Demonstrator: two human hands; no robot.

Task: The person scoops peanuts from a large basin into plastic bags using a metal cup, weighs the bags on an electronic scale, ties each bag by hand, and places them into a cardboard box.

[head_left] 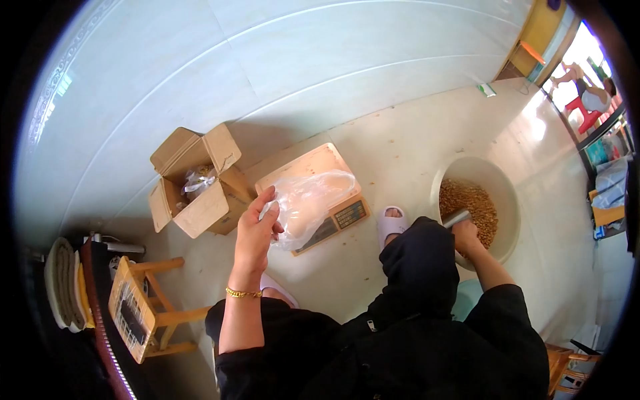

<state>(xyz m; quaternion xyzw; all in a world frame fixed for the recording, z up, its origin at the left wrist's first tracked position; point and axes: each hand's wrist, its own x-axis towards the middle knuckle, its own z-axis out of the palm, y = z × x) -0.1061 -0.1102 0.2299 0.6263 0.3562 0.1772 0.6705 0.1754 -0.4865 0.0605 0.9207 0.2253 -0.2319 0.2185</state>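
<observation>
Pale floor (373, 277) is supporting a tub (509, 200) of kernels (475, 200), where the right hand (467, 238) is clasping a scoop-like tool (457, 217); the left hand (255, 225) is pinching a limp bag (300, 208) by the scale (331, 161), its slackness possibly inviting spills.

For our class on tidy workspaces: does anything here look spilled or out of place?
Yes: small brown bits lie scattered on the floor between the weighing scale and the round tub. They look like possible spillage, since brown pieces lie inside the tub.
</observation>
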